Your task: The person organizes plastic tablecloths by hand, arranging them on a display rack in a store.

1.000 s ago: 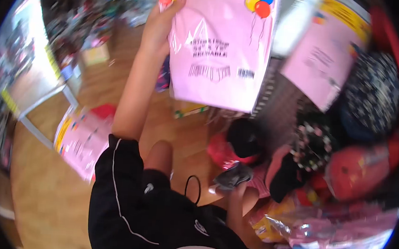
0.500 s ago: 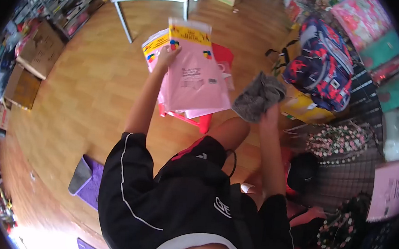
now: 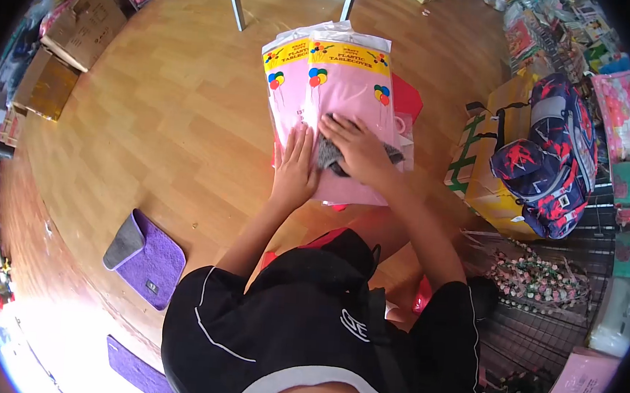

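Two pink plastic tablecover packs with yellow headers lie overlapping at the centre, the right pack (image 3: 352, 89) on top of the left pack (image 3: 285, 99). Beneath them, part of a red stool (image 3: 407, 101) shows at the right. My left hand (image 3: 297, 166) lies flat on the lower left of the packs, fingers spread a little and holding nothing. A grey cloth (image 3: 327, 153) is pressed against the right pack under my right hand (image 3: 355, 147), whose fingers extend over it.
A patterned backpack (image 3: 552, 155) rests by a yellow box (image 3: 488, 172) at the right. Flower garlands (image 3: 535, 281) hang below it. Purple mats (image 3: 155, 262) lie on the floor at lower left. Cardboard boxes (image 3: 86, 23) stand upper left, and table legs (image 3: 235, 1) show at the top.
My right hand has brought the grey cloth from the right side onto the pack. My left hand has let go of the pack's edge and moved down to lie flat. The camera view has shifted.
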Demonstrator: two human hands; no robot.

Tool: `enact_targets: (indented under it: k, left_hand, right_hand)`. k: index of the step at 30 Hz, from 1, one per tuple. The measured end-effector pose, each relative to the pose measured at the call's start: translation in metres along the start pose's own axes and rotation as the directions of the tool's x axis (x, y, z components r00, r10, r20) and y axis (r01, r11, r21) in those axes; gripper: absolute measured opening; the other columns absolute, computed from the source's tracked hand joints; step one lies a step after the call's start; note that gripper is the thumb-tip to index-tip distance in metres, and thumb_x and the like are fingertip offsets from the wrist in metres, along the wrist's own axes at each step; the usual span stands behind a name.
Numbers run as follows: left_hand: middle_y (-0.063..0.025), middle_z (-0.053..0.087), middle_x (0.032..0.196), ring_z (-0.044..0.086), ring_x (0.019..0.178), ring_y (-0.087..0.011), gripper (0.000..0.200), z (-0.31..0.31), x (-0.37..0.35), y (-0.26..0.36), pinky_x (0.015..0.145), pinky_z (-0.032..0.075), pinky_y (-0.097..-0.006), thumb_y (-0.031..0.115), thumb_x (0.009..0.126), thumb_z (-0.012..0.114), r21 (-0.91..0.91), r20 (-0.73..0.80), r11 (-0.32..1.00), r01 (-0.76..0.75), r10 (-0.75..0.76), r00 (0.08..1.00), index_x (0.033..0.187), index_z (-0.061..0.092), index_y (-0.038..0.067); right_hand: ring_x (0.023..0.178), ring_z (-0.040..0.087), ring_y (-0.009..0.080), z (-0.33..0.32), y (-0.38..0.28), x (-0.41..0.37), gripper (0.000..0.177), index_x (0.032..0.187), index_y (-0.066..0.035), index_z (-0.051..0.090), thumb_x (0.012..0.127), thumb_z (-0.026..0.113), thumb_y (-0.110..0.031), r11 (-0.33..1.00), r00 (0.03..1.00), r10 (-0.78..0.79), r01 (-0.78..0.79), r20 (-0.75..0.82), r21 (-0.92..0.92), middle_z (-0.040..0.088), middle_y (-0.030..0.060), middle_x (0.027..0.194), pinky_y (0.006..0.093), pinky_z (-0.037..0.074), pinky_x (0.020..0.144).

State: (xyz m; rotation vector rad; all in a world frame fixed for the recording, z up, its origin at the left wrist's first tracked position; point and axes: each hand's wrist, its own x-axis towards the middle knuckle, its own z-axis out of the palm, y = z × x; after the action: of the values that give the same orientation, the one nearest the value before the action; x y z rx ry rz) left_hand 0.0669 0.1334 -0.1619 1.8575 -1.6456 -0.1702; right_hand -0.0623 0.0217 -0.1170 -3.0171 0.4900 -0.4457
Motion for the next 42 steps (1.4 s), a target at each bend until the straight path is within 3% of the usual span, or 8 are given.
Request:
enact_targets:
  k: [8, 15, 17, 20, 25, 26, 34, 42]
  left_hand:
    - [-0.0132, 0.026, 0.135, 0.018, 0.126, -0.0334, 0.061, -0.002, 0.005, 0.002, 0.1, 0.012, -0.0504, 0.033, 0.081, 0.049, -0.064, -0.021, 0.998, -0.026, 0.025, 0.999, 0.129, 0.027, 0.003]
    - [-0.0121, 0.027, 0.135, 0.018, 0.126, -0.0332, 0.061, -0.004, 0.001, 0.005, 0.1, 0.011, -0.0501, 0.034, 0.081, 0.049, -0.023, 0.002, 1.0, 0.01, -0.01, 1.0, 0.129, 0.028, 0.003]
    - [-0.0125, 0.026, 0.135, 0.016, 0.128, -0.0319, 0.06, -0.003, 0.0, 0.004, 0.099, 0.014, -0.0516, 0.032, 0.081, 0.049, -0.044, 0.013, 0.999, 0.012, -0.011, 1.0, 0.13, 0.027, 0.005]
    - [-0.0128, 0.026, 0.135, 0.016, 0.127, -0.0323, 0.06, 0.0, 0.0, 0.004, 0.099, 0.013, -0.0513, 0.032, 0.081, 0.049, -0.04, -0.002, 0.999, 0.012, -0.012, 1.0, 0.13, 0.026, 0.005]
    - [-0.0129, 0.027, 0.135, 0.017, 0.127, -0.0313, 0.061, 0.001, 0.0, 0.001, 0.1, 0.013, -0.0504, 0.032, 0.081, 0.049, -0.074, -0.036, 0.997, 0.02, -0.023, 0.999, 0.13, 0.027, 0.005]
    - [-0.0128, 0.027, 0.135, 0.017, 0.127, -0.0308, 0.061, 0.001, -0.001, 0.003, 0.1, 0.012, -0.05, 0.032, 0.081, 0.05, -0.063, -0.041, 0.998, 0.008, -0.01, 0.999, 0.13, 0.027, 0.005]
    - [-0.0125, 0.032, 0.131, 0.024, 0.124, -0.0312, 0.066, -0.004, 0.001, 0.004, 0.099, 0.014, -0.0511, 0.04, 0.076, 0.054, -0.064, -0.02, 0.995, 0.081, -0.082, 0.996, 0.129, 0.03, 0.007]
    - [-0.0122, 0.062, 0.087, 0.059, 0.083, -0.0253, 0.069, -0.024, 0.083, -0.007, 0.08, 0.035, -0.0424, 0.057, 0.065, 0.06, -0.008, 0.085, 0.897, 0.442, -0.439, 0.894, 0.108, 0.05, 0.003]
  right_hand:
    - [0.114, 0.041, 0.0266, 0.05, 0.109, 0.066, 0.048, 0.118, -0.005, 0.043, 0.073, 0.054, -0.017, 0.974, 0.952, 0.212, -0.225, -0.223, -0.036, 0.044, 0.0122, 0.123, 0.0389, 0.031, 0.094]
    - [0.078, 0.057, 0.0363, 0.04, 0.137, 0.069, 0.033, 0.108, -0.006, 0.05, 0.076, 0.05, -0.015, 0.437, 0.451, 0.89, -0.8, -0.069, 0.412, 0.059, 0.0179, 0.09, 0.0425, 0.046, 0.066]
    - [0.084, 0.056, 0.0346, 0.016, 0.1, 0.068, 0.033, 0.108, -0.007, 0.05, 0.076, 0.051, -0.015, 0.634, 0.679, 0.73, -0.627, -0.082, 0.452, 0.058, 0.0169, 0.096, 0.0424, 0.045, 0.071]
    - [0.106, 0.049, 0.0274, 0.022, 0.061, 0.073, 0.035, 0.111, -0.01, 0.049, 0.076, 0.05, -0.014, 0.978, 0.983, 0.005, 0.034, -0.182, 0.208, 0.051, 0.0124, 0.113, 0.0421, 0.036, 0.09]
    - [0.112, 0.043, 0.0244, 0.027, 0.101, 0.115, 0.037, 0.112, -0.012, 0.048, 0.077, 0.048, -0.023, 0.927, 0.943, 0.326, -0.332, 0.065, 0.172, 0.048, 0.0113, 0.118, 0.0426, 0.029, 0.096]
    - [0.108, 0.046, 0.0264, 0.059, 0.133, 0.12, 0.036, 0.11, -0.011, 0.049, 0.076, 0.048, -0.022, 0.953, 0.94, 0.295, -0.278, -0.17, 0.118, 0.051, 0.0118, 0.113, 0.0407, 0.031, 0.094]
    - [0.083, 0.059, 0.0322, 0.04, 0.173, 0.054, 0.021, 0.085, -0.002, 0.06, 0.075, 0.051, -0.018, 0.502, 0.487, 0.856, -0.864, -0.172, 0.051, 0.06, 0.0199, 0.086, 0.0406, 0.047, 0.074]
    - [0.08, 0.056, 0.0186, -0.049, 0.142, -0.108, 0.032, 0.099, 0.004, 0.056, 0.08, 0.051, -0.022, 0.247, 0.014, 0.956, -0.583, -0.294, 0.774, 0.06, 0.0116, 0.088, 0.0293, 0.042, 0.073]
